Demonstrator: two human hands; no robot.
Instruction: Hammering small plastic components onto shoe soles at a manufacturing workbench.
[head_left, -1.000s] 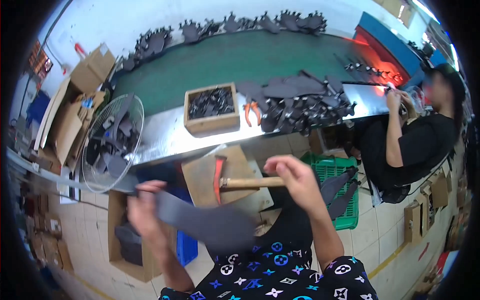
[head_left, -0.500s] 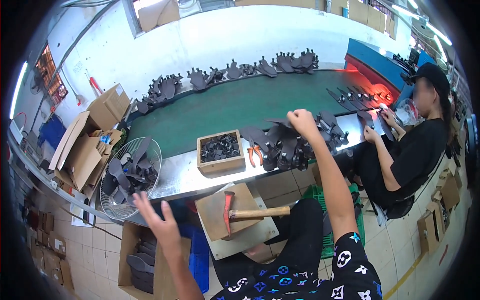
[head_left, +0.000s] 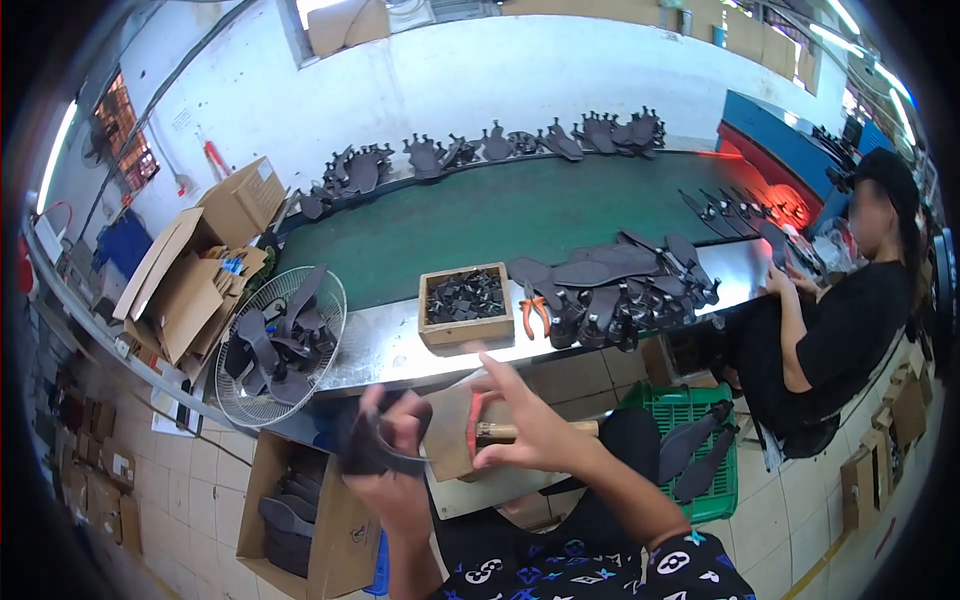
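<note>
My left hand point(head_left: 398, 480), smeared by motion, is closed round a dark shoe sole point(head_left: 372, 450) at the left edge of the work block. My right hand point(head_left: 535, 425) reaches across the hammer's wooden handle point(head_left: 580, 428), thumb and fingers spread apart on either side of the red hammer head point(head_left: 473, 425). Whether the hand touches the hammer I cannot tell. Underneath lies a brown board point(head_left: 448, 440) on a pale plate point(head_left: 455, 498) over my lap. Beyond, on the metal bench edge, lies a pile of dark shoe soles point(head_left: 610, 270).
A wooden box of small black parts point(head_left: 466, 335) and orange-handled pliers point(head_left: 536, 316) sit on the bench. To the left are a wire basket of soles point(head_left: 228, 385) and a carton point(head_left: 345, 540). A green crate point(head_left: 690, 395) stands right, near a co-worker point(head_left: 860, 310). Behind runs a green belt point(head_left: 420, 215).
My left hand, empty and spread before, now holds a dark sole by the block. My right hand has come down from the sole pile to the hammer, its fingers opening. The view has shifted slightly.
</note>
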